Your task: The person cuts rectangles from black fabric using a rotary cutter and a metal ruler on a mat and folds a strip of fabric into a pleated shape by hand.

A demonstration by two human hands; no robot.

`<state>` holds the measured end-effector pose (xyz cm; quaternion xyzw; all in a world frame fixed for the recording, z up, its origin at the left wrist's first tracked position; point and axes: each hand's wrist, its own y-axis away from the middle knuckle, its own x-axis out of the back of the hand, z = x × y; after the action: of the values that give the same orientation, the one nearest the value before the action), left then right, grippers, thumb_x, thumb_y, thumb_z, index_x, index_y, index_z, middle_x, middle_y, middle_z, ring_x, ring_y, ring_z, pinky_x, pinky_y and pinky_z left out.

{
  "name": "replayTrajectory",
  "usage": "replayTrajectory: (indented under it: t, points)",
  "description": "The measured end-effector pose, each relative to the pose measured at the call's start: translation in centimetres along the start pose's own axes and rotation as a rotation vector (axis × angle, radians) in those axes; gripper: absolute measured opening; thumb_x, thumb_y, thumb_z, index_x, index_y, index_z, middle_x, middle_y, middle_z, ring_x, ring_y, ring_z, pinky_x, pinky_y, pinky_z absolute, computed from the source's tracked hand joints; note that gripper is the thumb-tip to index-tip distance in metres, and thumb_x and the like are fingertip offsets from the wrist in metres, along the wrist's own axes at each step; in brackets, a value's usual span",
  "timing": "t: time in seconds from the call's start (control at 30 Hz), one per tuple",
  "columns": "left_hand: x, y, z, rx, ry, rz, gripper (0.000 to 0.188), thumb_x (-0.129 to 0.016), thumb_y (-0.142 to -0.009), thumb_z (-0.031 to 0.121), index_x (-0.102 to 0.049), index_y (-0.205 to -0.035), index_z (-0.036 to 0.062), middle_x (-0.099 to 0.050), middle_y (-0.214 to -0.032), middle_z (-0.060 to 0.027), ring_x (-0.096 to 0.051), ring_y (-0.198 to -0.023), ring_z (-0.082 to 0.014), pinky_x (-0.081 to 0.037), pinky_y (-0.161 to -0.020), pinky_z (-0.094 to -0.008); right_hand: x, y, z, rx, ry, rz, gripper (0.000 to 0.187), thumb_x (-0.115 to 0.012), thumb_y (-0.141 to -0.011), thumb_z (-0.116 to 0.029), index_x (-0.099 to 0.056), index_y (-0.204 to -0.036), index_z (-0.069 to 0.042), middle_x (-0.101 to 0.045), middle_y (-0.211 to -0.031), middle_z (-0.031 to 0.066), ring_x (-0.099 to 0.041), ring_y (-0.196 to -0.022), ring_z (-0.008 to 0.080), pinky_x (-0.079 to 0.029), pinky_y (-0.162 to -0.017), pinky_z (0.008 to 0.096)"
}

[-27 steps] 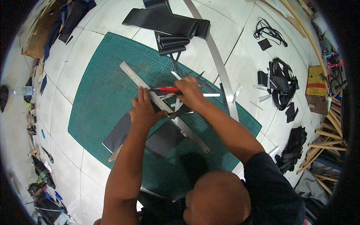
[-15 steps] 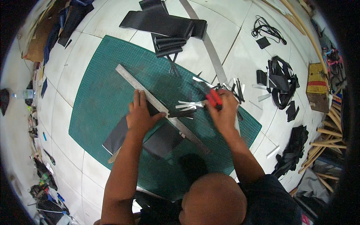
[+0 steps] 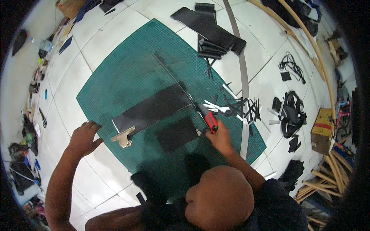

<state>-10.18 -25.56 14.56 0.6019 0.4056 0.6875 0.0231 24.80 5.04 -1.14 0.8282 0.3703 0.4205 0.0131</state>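
My right hand (image 3: 220,139) is closed around a red-and-black utility knife (image 3: 210,118), at the right side of the green cutting mat (image 3: 115,82). The metal ruler (image 3: 171,75) shows only as a thin line, apparently turned up on its edge; whether my right hand also grips its near end is hidden. A long black sheet (image 3: 154,107) lies beside it, a metal bulldog clip (image 3: 123,138) on its left end. Nearer me lies a smaller dark piece (image 3: 176,134). My left hand (image 3: 84,138) is empty, fingers apart, by the mat's left edge.
Black and white offcut strips (image 3: 216,107) lie on the mat's right side. Beyond it are folded black material (image 3: 219,38) and a long grey strip (image 3: 243,73). At the right are black scrap bundles (image 3: 291,115), a yellow box (image 3: 323,125) and wooden poles (image 3: 331,175).
My left hand has left the ruler and moved to the mat's left edge, uncovering the sheet and clip. The ruler has turned from flat to edge-on. My right hand has come nearer with the knife.
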Motion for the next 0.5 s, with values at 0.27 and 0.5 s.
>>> replayTrajectory:
  t: [0.27, 0.5]
  points:
    - [-9.1, -1.6, 1.0, -0.142, 0.375, 0.236, 0.05, -0.075, -0.085, 0.028, -0.061, -0.126, 0.0037, -0.06, -0.129, -0.0175, -0.059, -0.116, -0.0352, -0.048, -0.1, -0.0446, 8.6, -2.2, -1.9, 0.233, 0.187, 0.109, 0.03, -0.07, -0.084, -0.014, -0.053, -0.108, -0.005, -0.066, -0.085, 0.0211, -0.067, -0.081, 0.0414, -0.05, -0.067, 0.046]
    - [-11.7, -8.5, 7.8, -0.296, 0.39, 0.534, 0.049, -0.071, -0.086, 0.031, -0.06, -0.128, 0.0065, -0.051, -0.14, -0.019, -0.047, -0.131, -0.0395, -0.04, -0.109, -0.0489, 14.6, 0.4, -12.0, 0.293, 0.032, 0.019, 0.027, -0.071, -0.091, -0.018, -0.055, -0.106, -0.002, -0.063, -0.083, 0.0097, -0.055, -0.074, 0.0134, -0.047, -0.065, 0.0329]
